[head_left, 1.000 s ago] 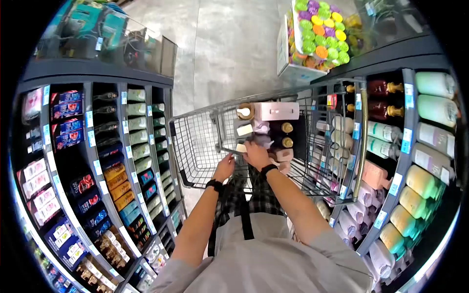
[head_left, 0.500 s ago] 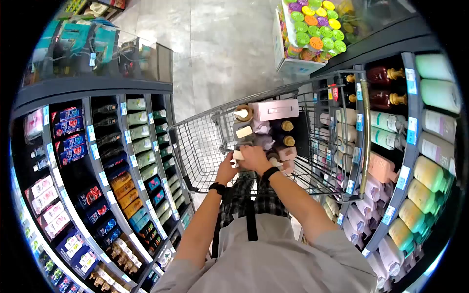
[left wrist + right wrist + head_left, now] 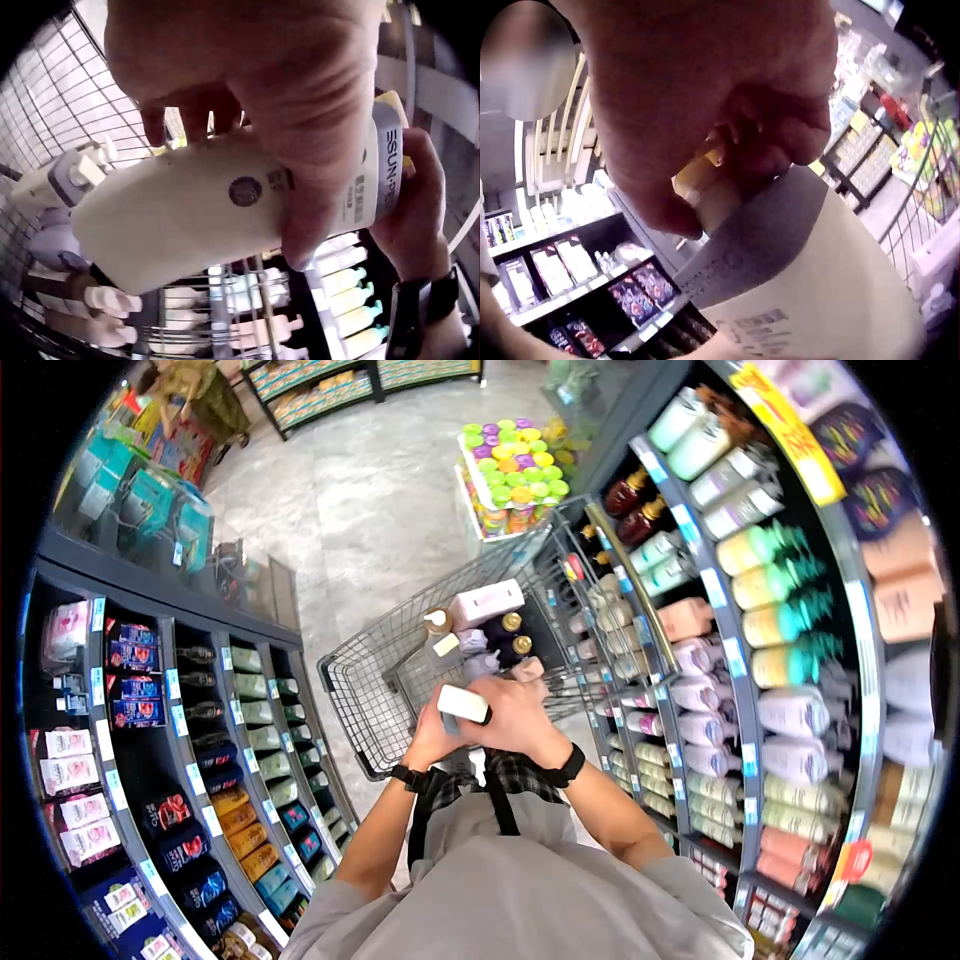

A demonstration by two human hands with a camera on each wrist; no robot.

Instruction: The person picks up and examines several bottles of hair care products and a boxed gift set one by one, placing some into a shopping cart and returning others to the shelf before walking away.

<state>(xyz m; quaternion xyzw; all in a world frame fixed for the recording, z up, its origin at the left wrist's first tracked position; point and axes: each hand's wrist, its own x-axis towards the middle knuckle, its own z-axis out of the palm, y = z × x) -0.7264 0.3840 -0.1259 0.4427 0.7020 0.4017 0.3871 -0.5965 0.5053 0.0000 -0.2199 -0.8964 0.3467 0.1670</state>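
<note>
In the head view, the person's left hand and right hand meet near the centre, both closed around a white bottle held above the near side of a wire shopping cart. Inside the cart, toward 12 o'clock from the bottle, are a pink box and a pump bottle; dark bottles with gold caps lie toward 1 o'clock. Stocked shelves run along 9 o'clock, more shelving along 3 o'clock, and a display of bright-capped containers stands at 12 o'clock. In the left wrist view, the left hand grips the bottle's body, its thumb laid across the side; the bottle tilts, rounded base toward 8 o'clock, grey band toward 3 o'clock, where the right hand wraps that end. In the right wrist view, the right hand's fingers curl at the bottle's grey end, a pale yellow piece showing between thumb and fingers; cart wires appear at 3 o'clock.
</note>
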